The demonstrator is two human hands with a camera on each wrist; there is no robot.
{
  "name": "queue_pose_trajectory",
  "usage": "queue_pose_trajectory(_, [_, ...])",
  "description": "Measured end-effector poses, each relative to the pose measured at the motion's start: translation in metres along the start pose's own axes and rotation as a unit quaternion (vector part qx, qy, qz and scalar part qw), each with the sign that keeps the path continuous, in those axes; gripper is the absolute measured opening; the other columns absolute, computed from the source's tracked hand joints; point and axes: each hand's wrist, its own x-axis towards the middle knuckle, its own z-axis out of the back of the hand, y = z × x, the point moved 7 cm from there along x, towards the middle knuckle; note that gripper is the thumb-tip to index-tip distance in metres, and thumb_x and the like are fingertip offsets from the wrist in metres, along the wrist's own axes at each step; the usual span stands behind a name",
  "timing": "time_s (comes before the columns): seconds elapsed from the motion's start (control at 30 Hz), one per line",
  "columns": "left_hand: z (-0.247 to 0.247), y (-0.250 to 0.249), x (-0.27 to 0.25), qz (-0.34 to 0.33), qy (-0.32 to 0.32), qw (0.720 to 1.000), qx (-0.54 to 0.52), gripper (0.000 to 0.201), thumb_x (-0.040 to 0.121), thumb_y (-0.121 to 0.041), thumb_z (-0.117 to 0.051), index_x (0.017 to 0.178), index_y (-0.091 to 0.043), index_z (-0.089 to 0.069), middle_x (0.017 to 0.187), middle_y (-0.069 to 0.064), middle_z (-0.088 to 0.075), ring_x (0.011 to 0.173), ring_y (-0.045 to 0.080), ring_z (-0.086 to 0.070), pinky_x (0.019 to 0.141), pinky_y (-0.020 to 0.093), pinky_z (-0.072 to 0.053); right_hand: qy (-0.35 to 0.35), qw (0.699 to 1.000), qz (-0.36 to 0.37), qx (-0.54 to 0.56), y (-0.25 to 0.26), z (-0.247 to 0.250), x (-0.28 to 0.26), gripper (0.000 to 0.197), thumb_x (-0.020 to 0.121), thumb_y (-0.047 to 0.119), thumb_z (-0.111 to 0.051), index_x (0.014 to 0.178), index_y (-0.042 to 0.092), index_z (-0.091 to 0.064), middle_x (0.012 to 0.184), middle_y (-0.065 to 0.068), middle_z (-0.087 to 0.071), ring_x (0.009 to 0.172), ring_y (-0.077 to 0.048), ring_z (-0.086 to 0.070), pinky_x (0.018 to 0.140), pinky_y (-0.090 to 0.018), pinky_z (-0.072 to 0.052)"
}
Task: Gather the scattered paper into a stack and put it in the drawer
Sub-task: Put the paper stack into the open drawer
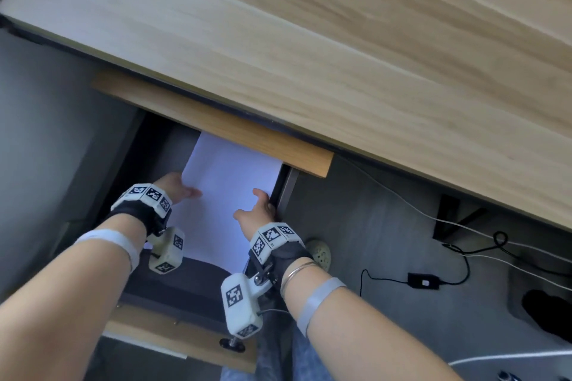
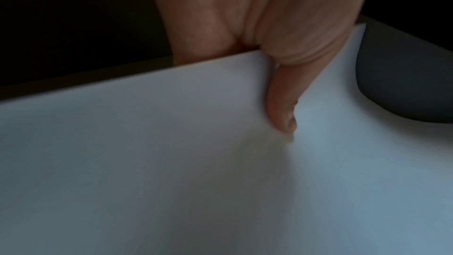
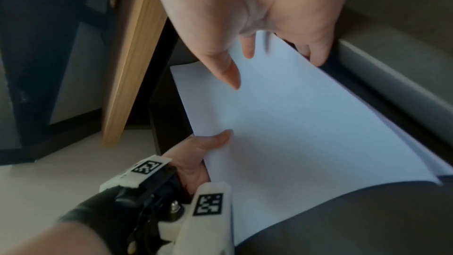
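Paper stack going into the open drawer, nearly done

The pale wood-grain desk top is bare of sheets in the head view, so gathering looks finished; what seems left is letting go and closing the dark-lined, wood-fronted drawer. The white paper stack is smooth, flat and rectangular, its far end under the desk edge, inside the drawer opening; whether it rests on the drawer floor I cannot tell. The left hand grasps its left edge, thumb on top, fingers beneath. The right hand holds the right edge, fingers curled under it, thumb above the sheet
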Motion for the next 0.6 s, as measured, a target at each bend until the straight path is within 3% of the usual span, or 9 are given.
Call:
queue_pose_trajectory(0.23, [-0.006, -0.001, 0.012, -0.001, -0.007, 1.000, -0.011, 0.048, 0.081, -0.013, -0.068, 0.125, -0.001, -0.054, 0.121, 0.020, -0.062, 0.110, 0.035, -0.059, 0.096, 0.038, -0.045, -0.003, 1.000, -0.024, 0.012, 0.012, 0.005, 0.002, 0.065, 0.092, 0.015, -0.047, 0.147, 0.032, -0.017, 0.158, -0.004, -0.005, 0.136, -0.026, -0.035, 0.104, -0.033, -0.035])
queue_pose_trajectory(0.37, [-0.008, 0.000, 0.010, 0.004, -0.006, 1.000, -0.012, 0.050, 0.082, -0.016, -0.068, 0.127, -0.003, -0.053, 0.123, 0.019, -0.061, 0.112, 0.035, -0.058, 0.096, 0.038, -0.044, -0.033, 0.999, 0.024, -0.018, 0.016, 0.008, -0.007, 0.065, 0.091, 0.013, -0.044, 0.146, 0.036, -0.018, 0.159, 0.004, 0.012, 0.144, -0.023, -0.017, 0.100, -0.026, -0.036])
queue_pose_trajectory(0.47, [-0.007, 0.001, 0.007, 0.011, -0.010, 1.000, -0.022, 0.053, 0.081, -0.015, -0.069, 0.129, -0.003, -0.052, 0.125, 0.019, -0.060, 0.114, 0.034, -0.057, 0.095, 0.037, -0.043, -0.036, 0.998, 0.035, -0.032, 0.016, 0.013, -0.009, 0.063, 0.092, 0.011, -0.041, 0.147, 0.034, -0.019, 0.159, 0.003, 0.010, 0.147, -0.020, -0.007, 0.107, -0.029, -0.032])
queue_pose_trajectory(0.6, [-0.005, -0.007, 0.002, -0.015, -0.048, 0.996, -0.068, 0.062, 0.076, -0.005, -0.071, 0.132, -0.005, -0.044, 0.125, 0.019, -0.059, 0.114, 0.035, -0.056, 0.092, 0.038, -0.043, -0.032, 0.997, 0.026, -0.058, 0.016, 0.016, -0.005, 0.059, 0.092, 0.014, -0.041, 0.146, 0.029, -0.022, 0.160, 0.000, 0.004, 0.146, -0.021, -0.011, 0.112, -0.032, -0.027])
